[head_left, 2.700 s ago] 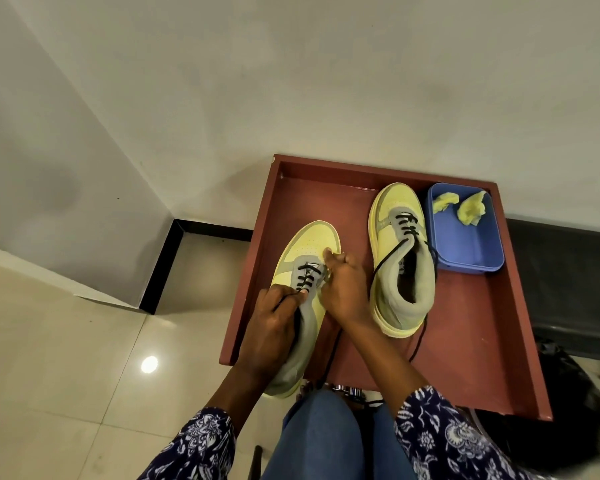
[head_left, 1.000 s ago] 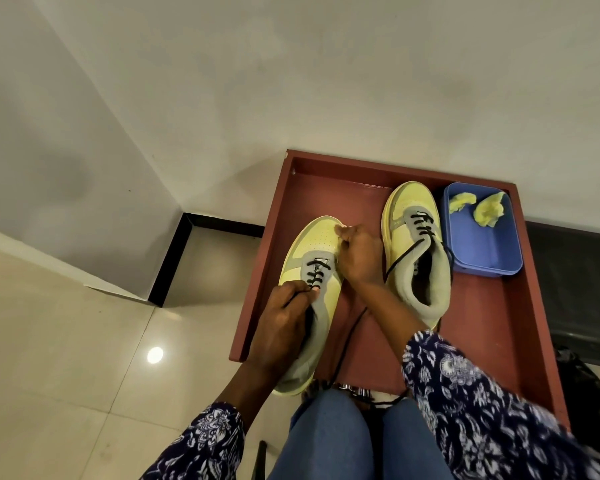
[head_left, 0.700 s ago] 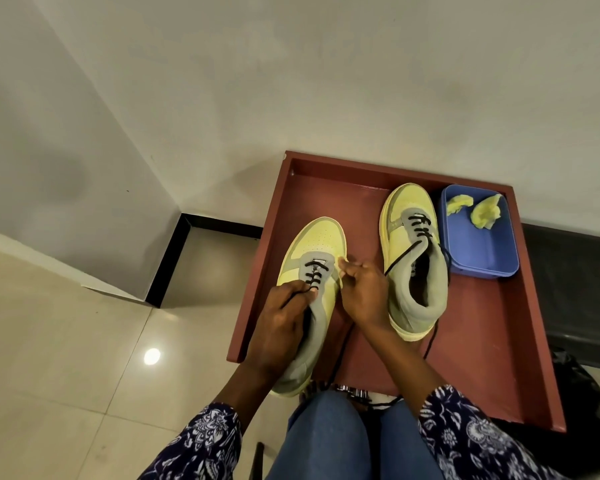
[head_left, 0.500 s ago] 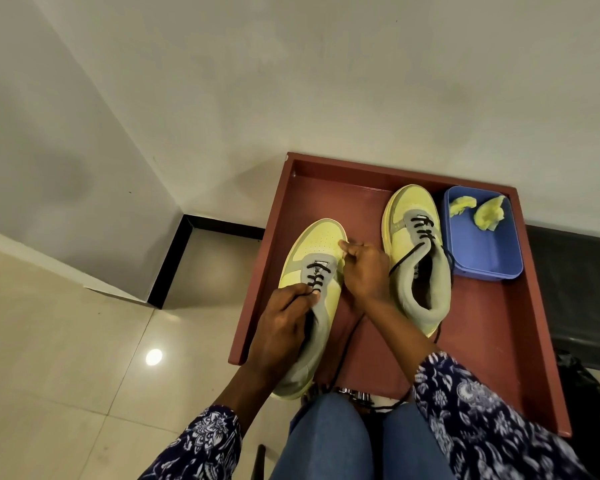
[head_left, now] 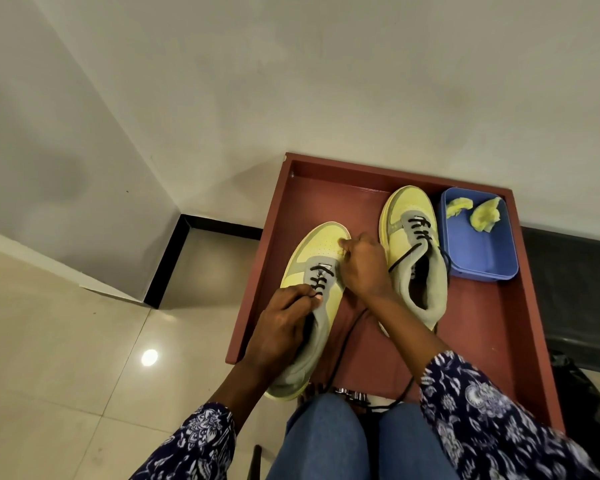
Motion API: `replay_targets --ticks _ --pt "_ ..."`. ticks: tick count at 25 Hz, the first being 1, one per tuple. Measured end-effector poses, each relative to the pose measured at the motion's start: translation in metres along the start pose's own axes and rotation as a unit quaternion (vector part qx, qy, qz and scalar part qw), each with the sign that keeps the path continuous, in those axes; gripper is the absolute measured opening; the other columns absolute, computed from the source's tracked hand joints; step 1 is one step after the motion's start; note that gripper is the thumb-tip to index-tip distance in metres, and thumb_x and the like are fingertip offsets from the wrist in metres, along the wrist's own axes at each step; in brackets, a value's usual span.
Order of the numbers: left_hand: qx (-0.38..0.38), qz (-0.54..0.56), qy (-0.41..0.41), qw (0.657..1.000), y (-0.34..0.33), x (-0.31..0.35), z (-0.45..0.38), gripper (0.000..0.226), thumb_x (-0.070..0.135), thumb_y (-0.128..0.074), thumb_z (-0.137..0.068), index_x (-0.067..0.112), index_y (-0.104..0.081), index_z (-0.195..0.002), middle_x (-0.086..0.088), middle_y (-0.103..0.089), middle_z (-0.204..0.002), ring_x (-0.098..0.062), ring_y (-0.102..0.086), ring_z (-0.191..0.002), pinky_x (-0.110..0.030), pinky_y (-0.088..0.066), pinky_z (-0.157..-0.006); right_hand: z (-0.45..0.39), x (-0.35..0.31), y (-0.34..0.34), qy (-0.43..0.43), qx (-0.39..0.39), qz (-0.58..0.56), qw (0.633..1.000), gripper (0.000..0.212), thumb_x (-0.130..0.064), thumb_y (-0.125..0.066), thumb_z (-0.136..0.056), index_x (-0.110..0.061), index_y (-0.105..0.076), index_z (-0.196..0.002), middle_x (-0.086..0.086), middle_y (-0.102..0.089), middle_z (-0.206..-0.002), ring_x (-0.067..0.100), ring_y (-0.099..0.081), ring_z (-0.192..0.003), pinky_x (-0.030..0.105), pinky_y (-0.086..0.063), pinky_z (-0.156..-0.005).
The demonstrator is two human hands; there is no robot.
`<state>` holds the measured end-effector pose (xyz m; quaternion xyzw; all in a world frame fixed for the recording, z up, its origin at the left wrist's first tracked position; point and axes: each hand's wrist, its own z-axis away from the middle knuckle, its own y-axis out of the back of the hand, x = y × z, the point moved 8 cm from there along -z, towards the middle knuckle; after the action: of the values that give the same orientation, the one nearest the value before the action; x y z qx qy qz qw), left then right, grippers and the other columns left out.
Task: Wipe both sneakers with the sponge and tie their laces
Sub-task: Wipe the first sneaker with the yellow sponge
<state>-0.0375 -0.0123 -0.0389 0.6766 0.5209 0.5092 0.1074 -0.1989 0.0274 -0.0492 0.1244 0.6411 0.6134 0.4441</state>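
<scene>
Our left hand (head_left: 284,327) pinches the black lace (head_left: 317,280) at the near sneaker (head_left: 312,289); our right hand (head_left: 362,263), fingers curled, pulls another strand beside its toe. Laces are limp, thin: pinch near eyelets.

Left hand (head_left: 282,329) over near sneaker's (head_left: 317,303) collar; its grasp on lace indiscernible.

A red-brown tray (head_left: 471,327) is resting on the tiled floor (head_left: 66,341). Two yellow-grey sneakers are lying on it, one (head_left: 312,258) overhanging its near edge, one (head_left: 413,237) just beside a blue tub (head_left: 478,251) in its far right corner.
</scene>
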Motion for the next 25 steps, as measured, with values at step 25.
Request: replay_targets --ticks 25 --pt "-0.014 0.016 -0.014 1.0 -0.002 0.004 0.0 0.021 0.007 -0.049 -0.084 0.002 -0.065 -0.096 -0.016 -0.066 -0.102 -0.017 -0.053 -0.1 -0.017 -0.043 -0.085 -0.02 -0.011 -0.001 0.063 -0.025 0.074 0.995 0.044 0.005 -0.044 -0.086 -0.008 -0.054 -0.128 0.019 -0.048 -0.127 0.035 -0.051 -0.114 0.032 -0.04 -0.091"
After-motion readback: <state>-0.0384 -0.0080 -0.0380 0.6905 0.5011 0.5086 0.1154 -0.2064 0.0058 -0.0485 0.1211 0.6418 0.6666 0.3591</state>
